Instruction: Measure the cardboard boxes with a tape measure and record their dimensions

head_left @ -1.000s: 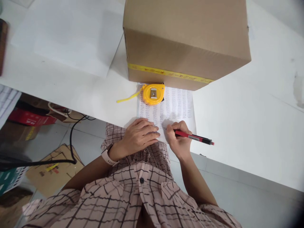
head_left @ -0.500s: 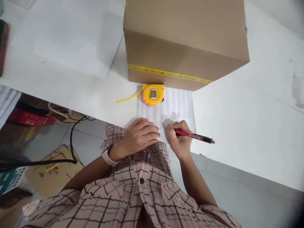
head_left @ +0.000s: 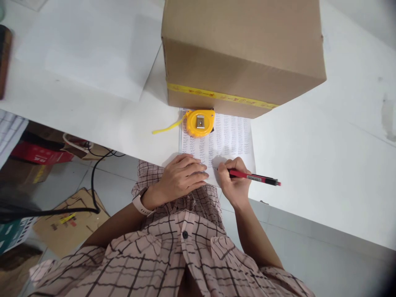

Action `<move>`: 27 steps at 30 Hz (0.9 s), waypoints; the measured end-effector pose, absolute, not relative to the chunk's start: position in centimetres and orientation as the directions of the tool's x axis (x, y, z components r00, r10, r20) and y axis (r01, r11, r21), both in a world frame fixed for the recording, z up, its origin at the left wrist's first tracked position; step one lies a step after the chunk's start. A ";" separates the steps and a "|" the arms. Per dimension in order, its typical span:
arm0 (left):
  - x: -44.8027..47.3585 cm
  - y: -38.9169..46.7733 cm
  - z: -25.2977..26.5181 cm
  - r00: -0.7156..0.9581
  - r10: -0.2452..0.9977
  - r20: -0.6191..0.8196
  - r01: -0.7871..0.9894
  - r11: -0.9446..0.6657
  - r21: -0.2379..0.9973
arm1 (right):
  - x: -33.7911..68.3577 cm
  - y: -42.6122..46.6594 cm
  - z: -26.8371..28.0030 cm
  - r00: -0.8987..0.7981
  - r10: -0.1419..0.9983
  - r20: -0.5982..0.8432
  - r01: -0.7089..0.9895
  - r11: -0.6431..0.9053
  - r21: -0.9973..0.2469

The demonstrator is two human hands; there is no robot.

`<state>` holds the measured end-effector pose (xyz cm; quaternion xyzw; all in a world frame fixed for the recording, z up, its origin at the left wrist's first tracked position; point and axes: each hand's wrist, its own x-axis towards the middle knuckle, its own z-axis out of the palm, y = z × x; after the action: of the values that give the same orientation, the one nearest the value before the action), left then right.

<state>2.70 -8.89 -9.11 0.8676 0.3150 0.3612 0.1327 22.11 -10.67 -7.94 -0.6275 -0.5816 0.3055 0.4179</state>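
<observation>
Columns of small handwriting cover a white sheet of paper [head_left: 230,138] at the front edge of the table. My right hand [head_left: 234,181] grips a red and black pen [head_left: 256,177], its tip on or just over the lower part of the sheet. Lying flat with fingers stretched out, my left hand [head_left: 184,176] rests on the sheet's lower left corner. A yellow tape measure [head_left: 200,123] with a yellow strap sits on the upper left of the paper. Right behind it stands a closed cardboard box [head_left: 241,57] with yellow printed tape along its side.
Blank white sheets [head_left: 102,53] lie on the white table [head_left: 309,165] at the left. A dark, brown-edged object [head_left: 4,62] is at the far left. Below the table are a black cable [head_left: 93,181], flattened cardboard [head_left: 55,231] and a red box [head_left: 40,153].
The pen has shifted very slightly in my right hand's grip area, its rear end a touch higher. My left hand, the tape measure and the box stay in place.
</observation>
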 end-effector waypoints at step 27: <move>3.8 -0.2 -4.6 0.290 0.934 0.209 0.796 -0.357 0.489 | 27.7 -5.1 -9.8 -0.018 0.890 0.455 0.907 0.205 -0.367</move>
<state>3.76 -0.18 -4.56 0.7896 0.5477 0.2343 0.1472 27.65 -5.09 -9.79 -0.6302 -0.7132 -0.0139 0.3065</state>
